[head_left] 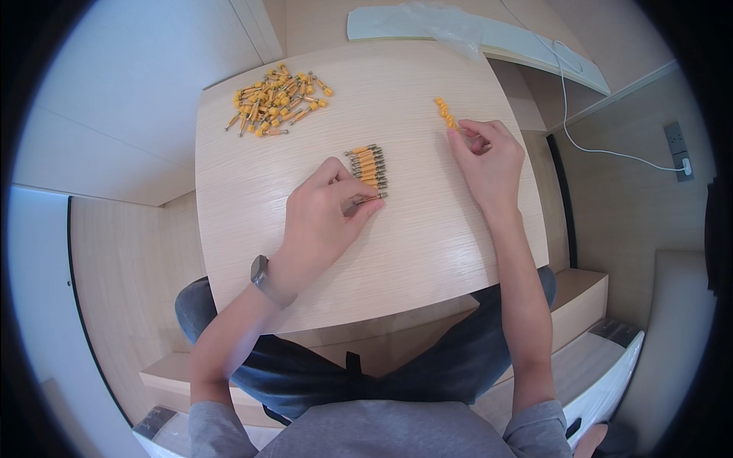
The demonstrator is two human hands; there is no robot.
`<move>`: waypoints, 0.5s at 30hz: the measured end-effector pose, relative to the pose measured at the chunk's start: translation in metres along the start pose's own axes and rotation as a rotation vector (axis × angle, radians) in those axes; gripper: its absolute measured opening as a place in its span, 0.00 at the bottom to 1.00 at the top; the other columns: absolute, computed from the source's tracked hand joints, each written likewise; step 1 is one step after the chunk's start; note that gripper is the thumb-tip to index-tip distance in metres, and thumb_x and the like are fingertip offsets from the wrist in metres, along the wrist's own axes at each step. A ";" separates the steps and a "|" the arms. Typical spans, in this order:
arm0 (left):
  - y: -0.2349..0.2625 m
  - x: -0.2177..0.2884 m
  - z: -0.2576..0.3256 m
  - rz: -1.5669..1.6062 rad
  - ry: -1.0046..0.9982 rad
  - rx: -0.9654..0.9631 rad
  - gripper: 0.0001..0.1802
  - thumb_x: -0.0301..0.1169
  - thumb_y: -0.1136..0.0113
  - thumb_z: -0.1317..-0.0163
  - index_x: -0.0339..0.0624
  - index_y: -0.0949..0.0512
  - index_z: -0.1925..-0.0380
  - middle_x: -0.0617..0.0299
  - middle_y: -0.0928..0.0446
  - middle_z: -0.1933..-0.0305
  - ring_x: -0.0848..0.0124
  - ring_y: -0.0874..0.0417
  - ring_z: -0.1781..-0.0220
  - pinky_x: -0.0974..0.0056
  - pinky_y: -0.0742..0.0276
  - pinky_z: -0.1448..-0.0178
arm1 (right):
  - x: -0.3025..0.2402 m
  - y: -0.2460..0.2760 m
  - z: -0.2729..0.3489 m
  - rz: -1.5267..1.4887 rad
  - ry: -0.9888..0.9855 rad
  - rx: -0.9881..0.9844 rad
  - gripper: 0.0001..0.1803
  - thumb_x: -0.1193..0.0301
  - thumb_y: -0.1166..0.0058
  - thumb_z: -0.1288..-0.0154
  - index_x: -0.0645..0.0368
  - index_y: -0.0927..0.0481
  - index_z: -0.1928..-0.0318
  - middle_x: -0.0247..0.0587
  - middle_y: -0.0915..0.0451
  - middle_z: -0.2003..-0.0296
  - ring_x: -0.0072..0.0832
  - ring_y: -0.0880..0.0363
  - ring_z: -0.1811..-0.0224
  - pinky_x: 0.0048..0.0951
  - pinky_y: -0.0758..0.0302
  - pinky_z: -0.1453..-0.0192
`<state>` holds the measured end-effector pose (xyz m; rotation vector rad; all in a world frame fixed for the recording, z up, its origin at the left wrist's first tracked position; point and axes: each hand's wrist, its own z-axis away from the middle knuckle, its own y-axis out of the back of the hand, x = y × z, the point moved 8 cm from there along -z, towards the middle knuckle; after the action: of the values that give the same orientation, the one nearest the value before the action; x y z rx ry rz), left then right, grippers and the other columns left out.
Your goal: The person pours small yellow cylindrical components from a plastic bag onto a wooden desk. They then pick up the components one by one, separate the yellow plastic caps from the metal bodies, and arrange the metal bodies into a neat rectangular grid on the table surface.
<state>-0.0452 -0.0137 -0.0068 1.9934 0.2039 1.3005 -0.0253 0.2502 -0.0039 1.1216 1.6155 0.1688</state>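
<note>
My left hand (324,202) pinches a metal furniture connecting bolt (372,198) between thumb and fingertips, at the near end of a neat column of similar bolts (369,166) with orange middles. These lie side by side, each pointing left to right. My right hand (489,156) is closed at the near end of a short row of small yellow plastic pieces (443,108). Its thumb and fingertip meet on the nearest yellow piece, which they partly hide. At the far left lies a loose heap of bolts with yellow plastic ends (275,99).
The light wood-grain tabletop (427,259) has its near edge above my knees. Beyond the far edge are a pale board (389,23) and clear plastic wrap (450,27). A white cable (569,114) runs to a wall socket (676,141) at the right.
</note>
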 end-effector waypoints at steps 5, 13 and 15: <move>-0.001 -0.001 -0.003 0.041 0.004 -0.004 0.10 0.27 0.16 0.41 0.39 0.07 0.61 0.59 0.19 0.61 0.68 0.12 0.63 0.65 0.10 0.55 | -0.003 0.001 0.002 -0.040 -0.006 -0.002 0.14 0.70 0.23 0.36 0.65 0.06 0.53 0.41 0.15 0.66 0.25 0.21 0.70 0.29 0.20 0.62; -0.002 -0.008 -0.005 0.056 -0.005 -0.003 0.10 0.27 0.16 0.41 0.39 0.07 0.61 0.59 0.18 0.62 0.69 0.12 0.64 0.67 0.09 0.57 | -0.009 0.002 0.006 -0.041 0.004 -0.005 0.13 0.70 0.23 0.36 0.65 0.06 0.54 0.40 0.14 0.66 0.24 0.20 0.70 0.27 0.20 0.63; -0.001 -0.008 -0.005 0.059 -0.007 0.001 0.10 0.28 0.16 0.41 0.39 0.07 0.61 0.60 0.18 0.62 0.70 0.13 0.64 0.67 0.10 0.58 | -0.008 0.003 0.007 -0.045 -0.006 -0.008 0.12 0.71 0.23 0.35 0.65 0.06 0.54 0.40 0.13 0.65 0.24 0.19 0.69 0.27 0.20 0.61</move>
<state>-0.0527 -0.0143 -0.0119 2.0176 0.1433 1.3305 -0.0183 0.2435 0.0010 1.0779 1.6319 0.1427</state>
